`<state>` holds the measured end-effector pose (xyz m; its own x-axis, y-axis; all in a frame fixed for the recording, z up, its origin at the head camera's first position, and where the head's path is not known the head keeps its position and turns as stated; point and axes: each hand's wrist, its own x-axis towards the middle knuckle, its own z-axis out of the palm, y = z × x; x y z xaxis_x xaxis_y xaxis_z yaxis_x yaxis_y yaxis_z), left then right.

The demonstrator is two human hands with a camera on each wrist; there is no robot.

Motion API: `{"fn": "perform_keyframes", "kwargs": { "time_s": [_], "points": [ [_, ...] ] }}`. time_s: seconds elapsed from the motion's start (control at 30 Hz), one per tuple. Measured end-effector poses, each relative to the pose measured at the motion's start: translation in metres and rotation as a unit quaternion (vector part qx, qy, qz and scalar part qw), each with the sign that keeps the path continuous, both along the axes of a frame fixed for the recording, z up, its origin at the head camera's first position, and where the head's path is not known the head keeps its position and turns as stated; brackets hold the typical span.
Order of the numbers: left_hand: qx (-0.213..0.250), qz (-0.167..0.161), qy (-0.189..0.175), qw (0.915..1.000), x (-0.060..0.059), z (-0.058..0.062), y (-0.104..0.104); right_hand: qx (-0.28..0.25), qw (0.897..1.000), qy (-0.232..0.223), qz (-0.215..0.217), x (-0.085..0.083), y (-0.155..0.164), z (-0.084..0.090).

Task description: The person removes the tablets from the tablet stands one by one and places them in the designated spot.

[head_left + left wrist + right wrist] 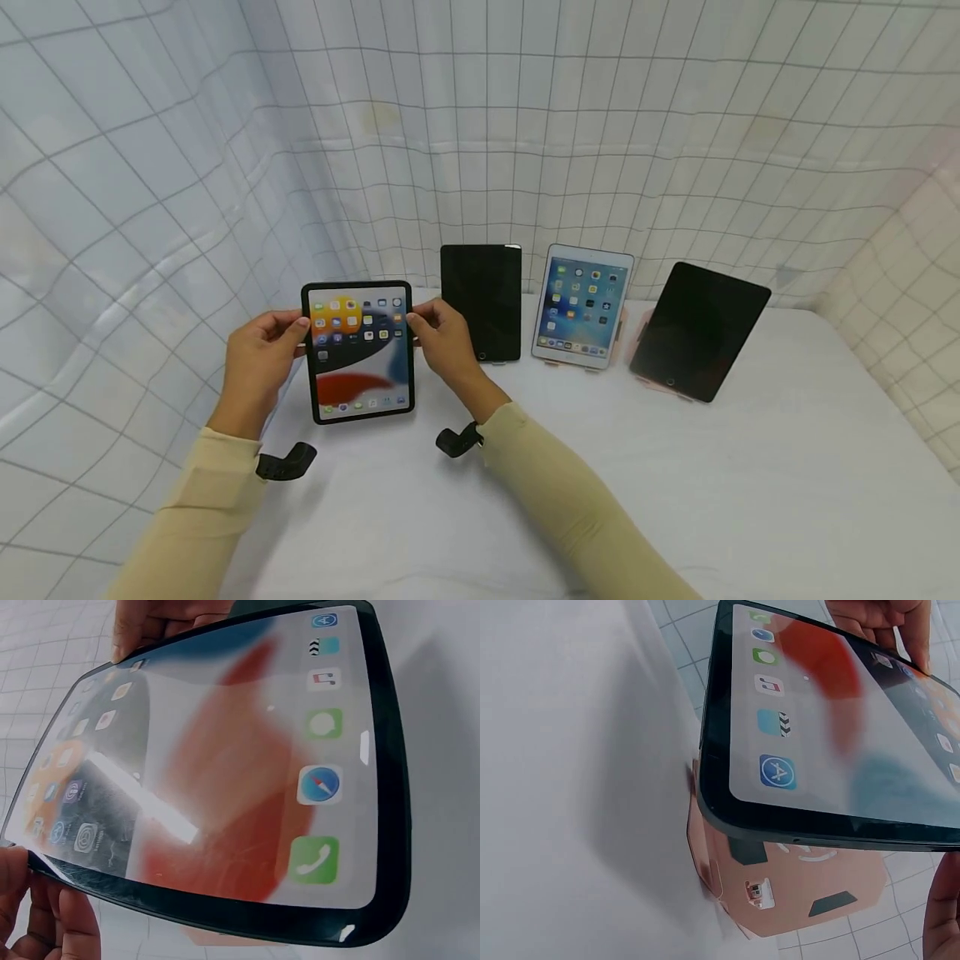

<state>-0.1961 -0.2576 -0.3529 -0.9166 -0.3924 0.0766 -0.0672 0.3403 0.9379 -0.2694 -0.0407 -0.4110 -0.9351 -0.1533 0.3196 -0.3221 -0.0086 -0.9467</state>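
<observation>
- Your left hand (258, 354) and right hand (444, 333) each pinch a side edge of the lit tablet (358, 352), so both grips are closed on it, thumbs at the front and fingers behind.
- The lit tablet stands upright at the left of the white table (675, 483). Its bottom edge sits just above or on the pink stand (780, 881); from these views you cannot tell whether it is seated.
- Risk: the hold is only on the thin edges. If either pinch loosens before the bottom edge rests in the stand, I judge the tablet could tip forward or slide off onto the table.
- Risk: your thumbs lie close to the live screen. A slip inward could press an icon.
- Risk: the dark tablet (481, 302) stands just beside your right hand. A wide move of that wrist could knock it over.
- Count: four tablets in all. Two are lit, the one you hold and the white-framed tablet (581, 304). Two are dark, the one beside your hand and the tilted tablet (699, 331) at the far right.
- Count: two hands and two black wrist mounts, one at each cuff.
</observation>
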Motion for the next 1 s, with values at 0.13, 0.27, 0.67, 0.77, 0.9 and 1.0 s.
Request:
{"fn": "perform_keyframes", "kwargs": {
  "time_s": [0.13, 0.27, 0.67, 0.77, 0.9, 1.0],
  "points": [
    [-0.005, -0.013, -0.015, 0.9998, 0.003, 0.0, 0.0, 0.005, 1.0, -0.007, 0.004, 0.004, 0.004, -0.001],
    [-0.016, -0.038, -0.021, 0.9989, 0.005, -0.001, 0.0, 0.007, 1.0, -0.014, 0.009, 0.008, 0.01, -0.003],
    [-0.03, -0.112, -0.034, 0.9926, 0.022, -0.011, -0.006, 0.02, 0.998, -0.059, 0.026, 0.026, 0.018, -0.014],
    [-0.035, -0.116, -0.049, 0.9914, 0.024, -0.014, -0.008, 0.027, 0.997, -0.071, 0.032, 0.031, 0.017, -0.017],
    [-0.041, -0.129, -0.074, 0.988, 0.025, -0.019, -0.014, 0.03, 0.993, -0.101, 0.043, 0.039, 0.013, -0.022],
    [-0.044, -0.145, -0.089, 0.9845, 0.024, -0.021, -0.018, 0.025, 0.991, -0.124, 0.043, 0.042, 0.01, -0.025]
  ]
}}
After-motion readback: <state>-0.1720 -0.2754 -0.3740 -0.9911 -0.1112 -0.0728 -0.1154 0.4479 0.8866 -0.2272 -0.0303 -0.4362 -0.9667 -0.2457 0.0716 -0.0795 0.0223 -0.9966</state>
